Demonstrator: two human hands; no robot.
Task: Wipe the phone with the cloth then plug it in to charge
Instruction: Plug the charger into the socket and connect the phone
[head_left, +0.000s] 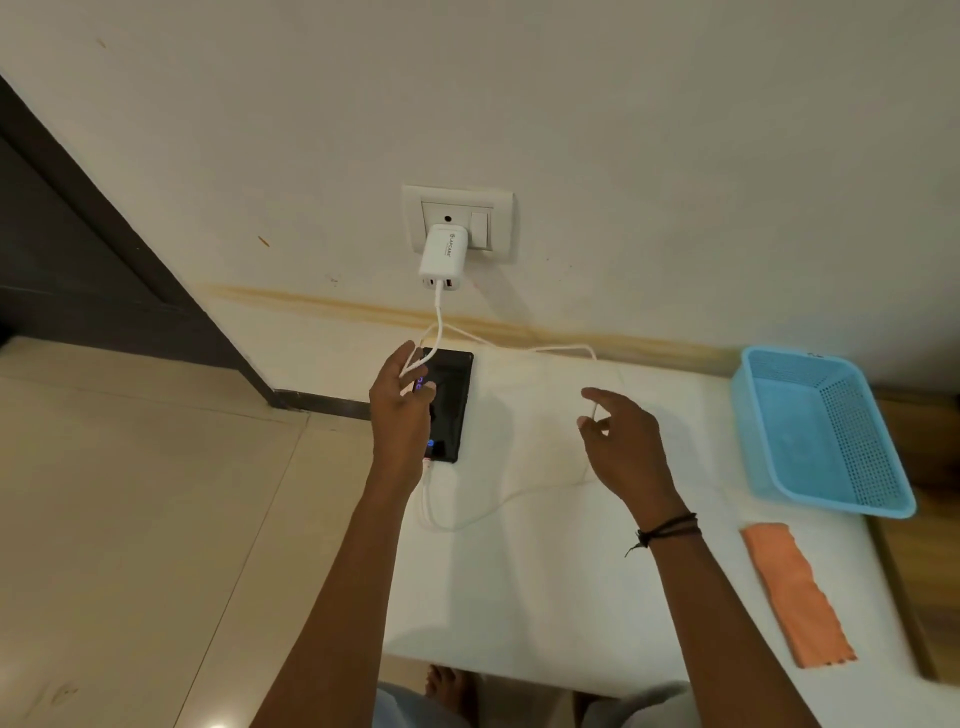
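The flat black phone (451, 405) lies face up on the smooth white tabletop (545, 582), close to the far edge by the wall. Its glass is dark and shiny, with small blue lights glowing on it. A thin white charging cable (483, 512) is plugged into the near end of the phone. From there it curls in a loop on the table, runs off to the right, then bends back along the wall and climbs to the chunky white charger block (443, 254). The block sits in a white wall socket (459, 221) with a square switch beside it.

The left hand (401, 410) reaches out over the left side of the phone, covering part of it. Its fingers are bent and pinch a loop of the cable near the far end of the phone. The right hand (621, 441) hangs above the table, to the right of the phone. It is half curled, with thumb and first finger close together. I cannot tell if they are holding the cable there. A dark thread band (665, 527) is tied around that wrist.

Well off to the right, a folded orange cloth (795, 592) lies flat and soft near the table edge. Farther back on the right sits a light blue plastic basket (872, 457) with little holes in its walls. The pale wall (623, 104) has a yellowish stain along the bottom. On the left is a shiny tiled floor (130, 519).
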